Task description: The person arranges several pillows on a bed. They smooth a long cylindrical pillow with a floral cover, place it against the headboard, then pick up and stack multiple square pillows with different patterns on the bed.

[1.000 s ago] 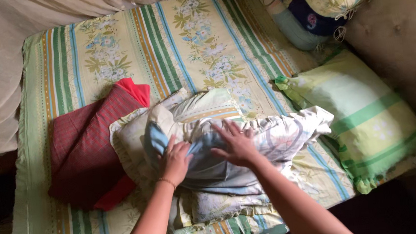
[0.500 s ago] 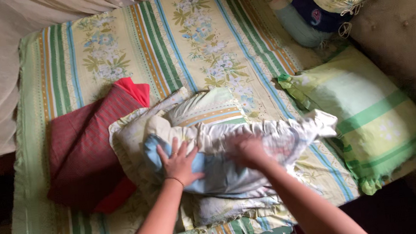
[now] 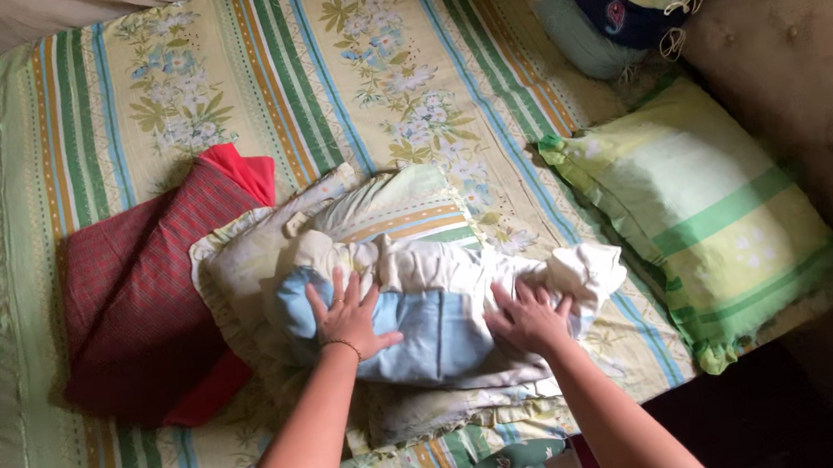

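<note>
Both hands pressing a folded blue-and-white cloth flat on a floral pillow.

The blue-and-white cloth (image 3: 433,313) lies bunched on top of the floral pillow (image 3: 269,267), which rests mid-bed on the striped floral bedsheet (image 3: 321,62). The left hand (image 3: 348,317) lies flat on the cloth's left end, its grip spread with fingers splayed and pinching nothing. The right hand (image 3: 527,317) presses the cloth's right portion, fingers spread; whether the fingertips catch a fold is unclear. Left of the floral pillow lies a red checked pillow (image 3: 141,298), its edge apparently tucked beneath. Right of the floral pillow, well apart, lies a green striped pillow (image 3: 706,209).
</note>
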